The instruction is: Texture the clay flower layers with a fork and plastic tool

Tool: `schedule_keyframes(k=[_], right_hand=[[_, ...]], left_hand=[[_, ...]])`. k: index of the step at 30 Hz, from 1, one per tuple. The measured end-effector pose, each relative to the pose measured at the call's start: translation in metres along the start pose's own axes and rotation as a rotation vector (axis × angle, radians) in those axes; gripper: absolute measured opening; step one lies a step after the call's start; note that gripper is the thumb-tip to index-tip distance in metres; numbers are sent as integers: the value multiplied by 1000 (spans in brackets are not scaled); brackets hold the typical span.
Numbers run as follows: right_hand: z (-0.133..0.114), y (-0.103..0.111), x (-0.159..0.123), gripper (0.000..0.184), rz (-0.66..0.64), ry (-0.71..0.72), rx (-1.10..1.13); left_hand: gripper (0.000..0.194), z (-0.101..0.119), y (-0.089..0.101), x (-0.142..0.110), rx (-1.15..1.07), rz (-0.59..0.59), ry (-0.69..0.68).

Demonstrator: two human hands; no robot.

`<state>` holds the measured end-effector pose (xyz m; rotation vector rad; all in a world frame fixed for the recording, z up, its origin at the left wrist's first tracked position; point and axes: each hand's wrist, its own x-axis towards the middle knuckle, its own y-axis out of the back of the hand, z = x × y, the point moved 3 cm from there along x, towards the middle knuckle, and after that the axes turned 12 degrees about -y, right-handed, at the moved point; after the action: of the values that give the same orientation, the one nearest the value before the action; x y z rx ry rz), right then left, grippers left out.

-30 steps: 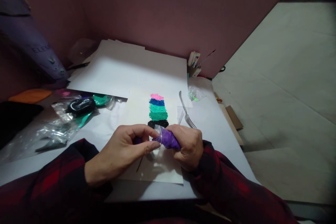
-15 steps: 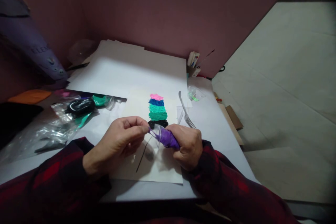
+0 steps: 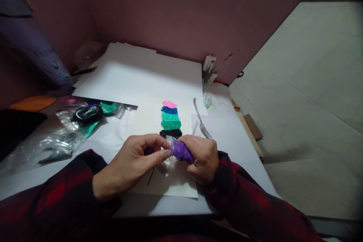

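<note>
My right hand [image 3: 202,157] is closed round a small clear bag of purple clay [image 3: 180,151], held just above a cream card [image 3: 170,181]. My left hand [image 3: 133,162] pinches at the bag's open end, thumb and forefinger pressed together against the purple clay. On the card, right behind my hands, runs a column of textured clay bands [image 3: 171,119]: pink, blue, teal, green and black. A thin dark stick [image 3: 151,177] lies on the card under my left hand.
A metal fork [image 3: 200,120] lies right of the colour bands. Clear bags with black and green clay [image 3: 86,115] are heaped at the left. White sheets [image 3: 136,73] cover the table's back. A pen holder [image 3: 209,70] stands by the wall. The table edge drops to the floor at the right.
My left hand drew a little away to the left from the bag half a second ago and has come back against its open end. My right hand has barely moved.
</note>
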<state>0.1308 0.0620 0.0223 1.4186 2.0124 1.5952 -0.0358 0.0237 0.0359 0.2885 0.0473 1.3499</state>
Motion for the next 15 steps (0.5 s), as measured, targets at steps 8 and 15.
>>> schedule_keyframes(k=[8, 15], right_hand=[[0, 2, 0, 30, 16, -34, -9], [1, 0, 0, 30, 15, -28, -1]], left_hand=[[15, -5, 4, -1, 53, 142, 18], [16, -5, 2, 0, -75, 75, 64]])
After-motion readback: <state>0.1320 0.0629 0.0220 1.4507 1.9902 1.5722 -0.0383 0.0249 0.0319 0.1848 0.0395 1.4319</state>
